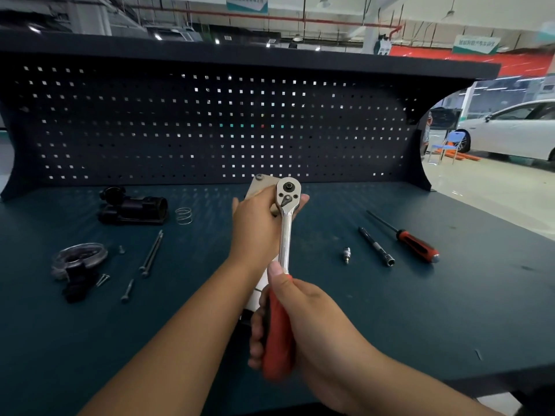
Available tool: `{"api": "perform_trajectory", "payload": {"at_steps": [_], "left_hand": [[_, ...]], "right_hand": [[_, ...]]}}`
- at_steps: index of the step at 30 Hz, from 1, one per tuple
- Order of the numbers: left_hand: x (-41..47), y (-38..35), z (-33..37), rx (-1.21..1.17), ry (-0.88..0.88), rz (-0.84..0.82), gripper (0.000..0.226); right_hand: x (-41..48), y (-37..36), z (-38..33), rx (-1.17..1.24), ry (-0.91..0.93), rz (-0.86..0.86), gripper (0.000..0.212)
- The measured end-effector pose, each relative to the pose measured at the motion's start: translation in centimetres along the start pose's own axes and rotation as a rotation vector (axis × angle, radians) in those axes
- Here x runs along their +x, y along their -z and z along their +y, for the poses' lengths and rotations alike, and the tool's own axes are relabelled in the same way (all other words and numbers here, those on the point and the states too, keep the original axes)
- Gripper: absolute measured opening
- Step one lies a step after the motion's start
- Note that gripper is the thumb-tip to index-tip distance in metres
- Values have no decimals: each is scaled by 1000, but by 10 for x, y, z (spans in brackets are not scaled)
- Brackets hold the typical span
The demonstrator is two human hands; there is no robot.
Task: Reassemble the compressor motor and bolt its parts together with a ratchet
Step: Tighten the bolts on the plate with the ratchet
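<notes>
Red-handled ratchet (pixel 284 235) lies lengthwise away from the body, head at far end. Right hand (pixel 312 322) fingers clamp the handle. Left hand (pixel 255 226) fingers wrap the motor (pixel 259 184), held directly under the head, above the worktop (pixel 390 310).

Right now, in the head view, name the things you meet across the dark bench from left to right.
Clear round cover → black plastic housing → coiled wire spring → chrome ratchet with red grip → small silver fitting → slim black extension bar → red-and-black screwdriver.
</notes>
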State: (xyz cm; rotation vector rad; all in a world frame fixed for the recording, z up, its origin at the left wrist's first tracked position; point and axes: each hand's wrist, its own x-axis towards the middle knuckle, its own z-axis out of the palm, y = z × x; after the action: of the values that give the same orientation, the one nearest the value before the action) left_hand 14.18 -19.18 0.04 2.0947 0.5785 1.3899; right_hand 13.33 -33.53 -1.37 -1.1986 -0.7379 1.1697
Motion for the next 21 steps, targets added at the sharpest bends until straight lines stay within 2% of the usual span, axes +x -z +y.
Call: {"api": "perform_trajectory", "payload": {"at_steps": [4,6,11,14,16,19,21], "left_hand": [[4,-2,-2,78,13,31,17],[7,0,-9,158,5,31,14],[8,-2,-15,243,-30,-38,25],[5,-4,-13,198,-45,-49,30],[5,-4,-14,178,-60,-51,33],[5,-3,-15,191,-75,-42,35],[3,-3,-15,197,-78,-51,37]], "right_hand": [[-4,22,-12,-173,-62,12,39],[-7,48,-29,-402,-92,43,33],[14,110,-120,-1473,-57,155,29],[44,116,-185,-1992,200,226,15],[71,106,-215,-2235,407,229,26],[110,83,-238,-2530,628,199,38],[125,73,-242,-2569,746,135,44]]}}
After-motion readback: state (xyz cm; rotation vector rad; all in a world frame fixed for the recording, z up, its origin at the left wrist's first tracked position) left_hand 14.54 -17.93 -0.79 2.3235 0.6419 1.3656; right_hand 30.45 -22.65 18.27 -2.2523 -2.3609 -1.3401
